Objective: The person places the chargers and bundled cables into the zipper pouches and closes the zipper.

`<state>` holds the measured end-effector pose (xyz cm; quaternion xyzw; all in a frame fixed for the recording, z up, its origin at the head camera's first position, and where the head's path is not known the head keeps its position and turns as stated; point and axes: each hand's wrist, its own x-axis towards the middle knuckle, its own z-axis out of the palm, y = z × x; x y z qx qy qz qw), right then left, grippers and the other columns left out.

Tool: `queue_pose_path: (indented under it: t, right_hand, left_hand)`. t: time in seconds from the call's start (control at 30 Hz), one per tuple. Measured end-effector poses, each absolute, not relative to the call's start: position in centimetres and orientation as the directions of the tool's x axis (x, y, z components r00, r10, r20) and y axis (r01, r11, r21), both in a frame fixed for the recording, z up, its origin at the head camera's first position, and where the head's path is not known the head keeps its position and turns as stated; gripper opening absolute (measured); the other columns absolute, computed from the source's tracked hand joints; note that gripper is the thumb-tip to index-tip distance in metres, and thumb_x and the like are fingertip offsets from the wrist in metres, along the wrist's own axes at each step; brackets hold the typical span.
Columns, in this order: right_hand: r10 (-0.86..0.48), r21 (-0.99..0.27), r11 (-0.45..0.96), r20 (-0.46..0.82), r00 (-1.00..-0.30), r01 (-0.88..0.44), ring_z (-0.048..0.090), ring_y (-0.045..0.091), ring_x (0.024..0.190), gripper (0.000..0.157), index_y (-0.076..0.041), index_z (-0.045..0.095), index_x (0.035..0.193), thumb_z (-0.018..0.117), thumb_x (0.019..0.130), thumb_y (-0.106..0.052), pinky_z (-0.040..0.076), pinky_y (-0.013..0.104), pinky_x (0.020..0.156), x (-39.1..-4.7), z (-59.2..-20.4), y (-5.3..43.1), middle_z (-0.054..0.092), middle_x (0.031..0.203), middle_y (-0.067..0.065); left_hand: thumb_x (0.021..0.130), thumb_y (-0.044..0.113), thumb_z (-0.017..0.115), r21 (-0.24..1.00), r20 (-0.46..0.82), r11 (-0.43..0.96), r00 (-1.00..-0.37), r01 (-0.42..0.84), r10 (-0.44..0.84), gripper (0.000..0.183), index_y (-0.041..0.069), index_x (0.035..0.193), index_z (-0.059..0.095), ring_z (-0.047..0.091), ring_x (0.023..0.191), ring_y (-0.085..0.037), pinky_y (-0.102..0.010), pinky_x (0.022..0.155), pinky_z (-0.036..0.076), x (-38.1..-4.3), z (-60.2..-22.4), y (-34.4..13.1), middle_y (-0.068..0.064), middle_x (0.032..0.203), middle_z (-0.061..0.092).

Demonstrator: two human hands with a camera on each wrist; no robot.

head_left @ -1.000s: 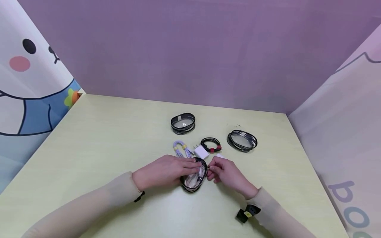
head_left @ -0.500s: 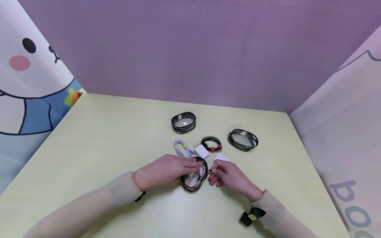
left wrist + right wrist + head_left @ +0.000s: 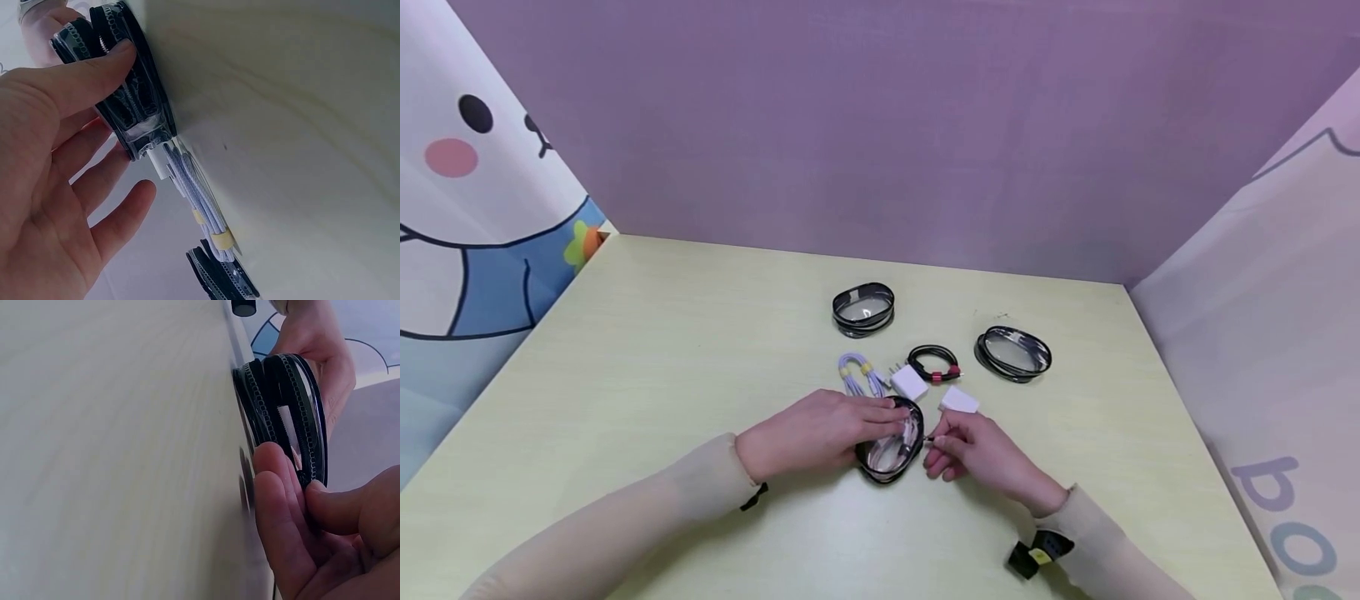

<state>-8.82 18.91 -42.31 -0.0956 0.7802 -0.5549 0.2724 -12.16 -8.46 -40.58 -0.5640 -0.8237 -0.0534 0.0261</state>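
An oval clear zip pouch (image 3: 887, 462) with black edging stands on the table before me, a white cable (image 3: 905, 433) visible inside through its clear top. My left hand (image 3: 823, 429) holds it, fingers over the top and thumb against its zipped side in the left wrist view. Between thumb and fingers, my right hand (image 3: 973, 450) pinches the zipper pull (image 3: 929, 438) at the pouch's right side. The right wrist view shows the zip (image 3: 294, 419) parted along this side, with something white in the gap. Most of the pull is hidden by the fingertips.
Behind the pouch lie a lilac cable (image 3: 853, 362) with yellow ties, a white charger plug (image 3: 909, 382), a black cable (image 3: 932, 352) with red ties and a white block (image 3: 958, 400). Two more black-edged pouches, one at the back (image 3: 863, 310) and another pouch (image 3: 1012, 354) at right, stand farther off.
My right hand has moved slightly toward me along the pouch's right side, uncovering the white block behind it. The left hand and the pouch have stayed nearly still.
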Motion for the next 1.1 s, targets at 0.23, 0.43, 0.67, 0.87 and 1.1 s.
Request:
queue_pose_path:
  t: [0.23,0.43,0.67,0.87,1.1]
  right_hand:
    - [-0.474,-0.923,0.352,-0.317,-0.821,0.154,0.072,0.030,0.079,0.010,0.005,0.057,0.096,0.048,0.101,0.004,0.060,0.036,0.067,-8.7,-42.2,18.9,0.071,0.087,0.016]
    - [-0.494,-0.925,0.342,-0.328,-0.805,0.167,0.072,0.031,0.079,0.009,0.005,0.056,0.096,0.048,0.101,0.003,0.060,0.036,0.067,-8.3,-42.1,18.9,0.072,0.088,0.017]
    - [-0.535,-0.931,0.327,-0.324,-0.780,0.163,0.071,0.031,0.079,0.010,0.005,0.055,0.095,0.047,0.102,0.003,0.060,0.036,0.067,-8.0,-42.1,18.8,0.072,0.089,0.018]
    - [-0.592,-0.936,0.318,-0.320,-0.740,0.151,0.072,0.028,0.078,0.012,0.004,0.055,0.094,0.047,0.102,0.002,0.060,0.036,0.067,-7.7,-42.2,18.7,0.072,0.089,0.017]
    - [-0.619,-0.937,0.310,-0.325,-0.715,0.158,0.071,0.030,0.075,0.010,0.004,0.057,0.094,0.050,0.101,0.002,0.060,0.038,0.065,-7.2,-42.1,18.2,0.072,0.085,0.018]
  left_hand:
    - [0.083,0.009,0.073,0.069,0.089,0.365,-0.371,0.928,0.925,0.065,0.018,0.144,0.055,0.045,0.136,-0.014,-0.032,0.094,0.051,-12.1,-40.5,-8.4,0.006,0.150,0.047]
    - [0.083,0.008,0.073,0.071,0.087,0.368,-0.374,0.927,0.923,0.065,0.018,0.144,0.055,0.046,0.136,-0.014,-0.032,0.092,0.052,-12.2,-40.4,-8.3,0.007,0.150,0.047]
    - [0.083,0.007,0.072,0.070,0.077,0.374,-0.379,0.925,0.922,0.064,0.018,0.144,0.055,0.045,0.136,-0.014,-0.032,0.089,0.053,-12.0,-40.3,-8.3,0.007,0.150,0.047]
    - [0.084,0.009,0.073,0.081,0.096,0.372,-0.379,0.925,0.920,0.061,0.018,0.143,0.057,0.046,0.136,-0.014,-0.033,0.091,0.052,-12.0,-40.4,-8.3,0.007,0.150,0.048]
    - [0.084,0.011,0.075,0.086,0.101,0.377,-0.385,0.922,0.918,0.062,0.019,0.143,0.057,0.045,0.136,-0.013,-0.034,0.090,0.053,-12.1,-40.5,-8.2,0.007,0.150,0.047]
